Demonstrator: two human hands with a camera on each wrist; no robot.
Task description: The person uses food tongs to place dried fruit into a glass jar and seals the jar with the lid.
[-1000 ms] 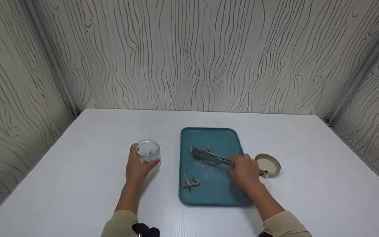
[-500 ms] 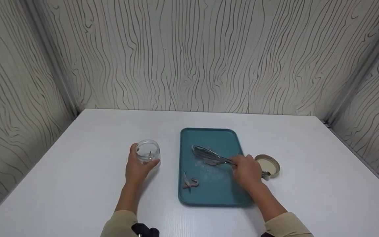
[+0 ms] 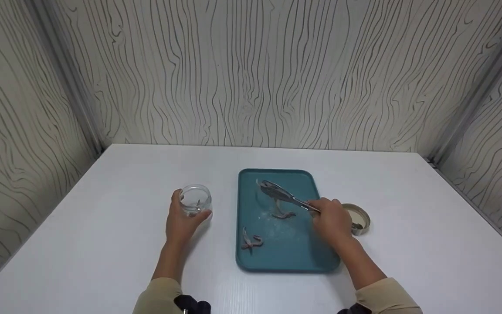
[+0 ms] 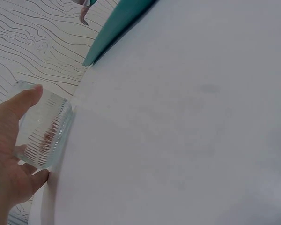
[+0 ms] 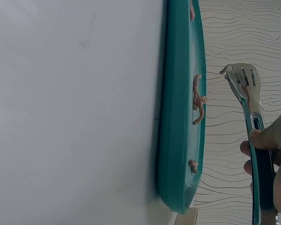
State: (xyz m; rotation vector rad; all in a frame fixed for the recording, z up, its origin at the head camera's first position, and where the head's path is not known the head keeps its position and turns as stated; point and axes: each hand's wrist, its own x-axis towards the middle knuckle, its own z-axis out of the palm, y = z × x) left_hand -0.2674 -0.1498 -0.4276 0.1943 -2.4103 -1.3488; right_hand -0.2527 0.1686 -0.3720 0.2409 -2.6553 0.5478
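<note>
My left hand (image 3: 182, 222) grips a clear glass jar (image 3: 196, 205) on the table, thumb on one side and fingers on the other. A small brownish piece (image 4: 49, 136) shows inside it. My right hand (image 3: 331, 221) holds metal tongs (image 5: 256, 140) with slotted ends, above the teal tray (image 3: 294, 257). Between the tong ends is a thin brownish, powdery strip (image 5: 224, 70), its tip sticking out. On the tray lie similar strips: one cluster (image 3: 283, 214) near the middle and another (image 3: 252, 242) toward the front left.
A round lid (image 3: 366, 216), pale inside with a tan rim, lies upturned right of the tray, partly behind my right hand. White powder marks the tray's middle. The white table (image 3: 103, 235) is enclosed by wood-patterned panels (image 3: 246, 74).
The tongs have risen off the tray and shifted slightly right, taking a strip between their ends. My left hand and the jar have stayed in place.
</note>
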